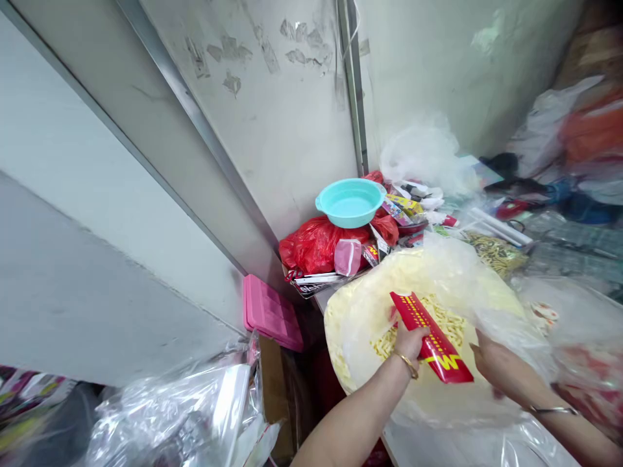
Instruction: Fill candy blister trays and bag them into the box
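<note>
My left hand (pixel 411 344), with a gold bracelet at its wrist, is closed on a flat red French fry carton (pixel 431 334) marked with yellow dots and a yellow emblem. The carton is tilted over a large, open, cloudy plastic bag (pixel 357 363). Inside that bag lie many pale yellow fry-shaped sticks (pixel 450 321). My right hand (pixel 503 363), a silver bangle at its wrist, is by the bag's right side, apart from the carton. Its fingers are partly hidden and blurred, so their grip cannot be made out.
Behind the bag, a turquoise basin (pixel 351 202) rests on red plastic bags (pixel 316 245). A bag of greenish sticks (pixel 496 253) and blurred clutter fill the right. A pink plastic box (pixel 272 312), a cardboard box (pixel 276 395) and clear plastic wrapping (pixel 175 408) are at left.
</note>
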`<action>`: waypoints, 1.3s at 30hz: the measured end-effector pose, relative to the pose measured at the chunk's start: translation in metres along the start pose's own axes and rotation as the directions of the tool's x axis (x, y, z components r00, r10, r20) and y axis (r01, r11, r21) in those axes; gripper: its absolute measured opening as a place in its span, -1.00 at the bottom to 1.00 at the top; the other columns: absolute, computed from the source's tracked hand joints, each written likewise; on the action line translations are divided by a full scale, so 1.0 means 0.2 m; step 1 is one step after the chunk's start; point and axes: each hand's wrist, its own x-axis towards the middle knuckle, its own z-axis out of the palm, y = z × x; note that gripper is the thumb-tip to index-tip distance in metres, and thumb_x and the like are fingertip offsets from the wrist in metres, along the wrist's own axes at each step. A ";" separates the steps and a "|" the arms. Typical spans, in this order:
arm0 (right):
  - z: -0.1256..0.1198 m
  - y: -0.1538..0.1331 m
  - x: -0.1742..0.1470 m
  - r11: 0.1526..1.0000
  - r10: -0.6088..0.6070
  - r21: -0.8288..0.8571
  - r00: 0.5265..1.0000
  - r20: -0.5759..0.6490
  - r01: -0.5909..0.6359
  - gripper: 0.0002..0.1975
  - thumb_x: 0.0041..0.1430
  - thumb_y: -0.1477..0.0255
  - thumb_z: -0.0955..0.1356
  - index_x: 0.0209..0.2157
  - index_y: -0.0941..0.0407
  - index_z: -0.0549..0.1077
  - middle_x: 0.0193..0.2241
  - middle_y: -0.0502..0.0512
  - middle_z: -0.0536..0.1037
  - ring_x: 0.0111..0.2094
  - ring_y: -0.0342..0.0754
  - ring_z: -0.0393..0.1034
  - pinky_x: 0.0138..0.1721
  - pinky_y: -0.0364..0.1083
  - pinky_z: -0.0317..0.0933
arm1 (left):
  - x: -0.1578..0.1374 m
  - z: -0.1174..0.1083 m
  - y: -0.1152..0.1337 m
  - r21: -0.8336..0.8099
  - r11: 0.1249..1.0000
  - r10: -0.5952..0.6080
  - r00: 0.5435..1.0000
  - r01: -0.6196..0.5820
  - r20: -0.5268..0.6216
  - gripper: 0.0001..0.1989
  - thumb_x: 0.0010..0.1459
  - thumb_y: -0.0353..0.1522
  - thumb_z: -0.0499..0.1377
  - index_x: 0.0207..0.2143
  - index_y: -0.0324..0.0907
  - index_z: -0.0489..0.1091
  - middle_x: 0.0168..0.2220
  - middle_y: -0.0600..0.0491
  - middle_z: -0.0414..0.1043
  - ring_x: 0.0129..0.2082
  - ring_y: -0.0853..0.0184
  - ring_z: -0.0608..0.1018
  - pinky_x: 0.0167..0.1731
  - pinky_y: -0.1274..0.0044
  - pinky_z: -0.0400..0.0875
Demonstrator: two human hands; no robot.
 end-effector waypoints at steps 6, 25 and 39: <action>-0.05 -0.02 -0.10 0.971 0.136 0.178 0.981 0.140 -0.160 -0.43 0.31 0.29 0.02 0.23 0.34 -0.04 -0.53 0.18 0.52 -0.77 -0.03 0.32 -0.55 -0.04 0.28 | 0.20 0.25 -0.08 0.449 0.870 0.291 0.947 -0.203 -0.136 -0.54 0.05 -0.47 0.16 0.03 -0.19 0.19 -0.06 -0.10 0.43 -0.11 0.31 0.53 -0.10 0.50 0.43; -0.06 0.01 0.06 0.953 0.037 0.298 0.962 -0.270 0.047 -0.42 0.27 0.22 0.21 0.23 0.19 0.10 -0.02 0.30 0.41 -0.29 0.01 0.44 -0.21 -0.05 0.31 | 0.36 -0.38 0.48 0.954 -0.187 0.155 0.952 -0.233 0.263 -0.40 0.06 -0.39 0.21 0.17 -0.27 0.20 0.15 -0.25 0.25 0.16 0.07 0.32 0.14 0.33 0.20; 0.27 0.05 0.18 0.964 -0.227 -0.165 0.969 -0.102 0.208 -0.74 0.26 0.37 0.26 -0.07 0.13 0.42 0.06 0.33 0.35 0.17 0.19 0.14 0.06 0.09 0.18 | 0.64 -0.32 0.47 0.839 -0.482 0.250 0.878 -0.253 0.408 -0.38 0.15 -0.34 0.14 0.23 -0.26 0.03 0.16 -0.24 0.21 0.14 0.07 0.34 0.08 0.36 0.30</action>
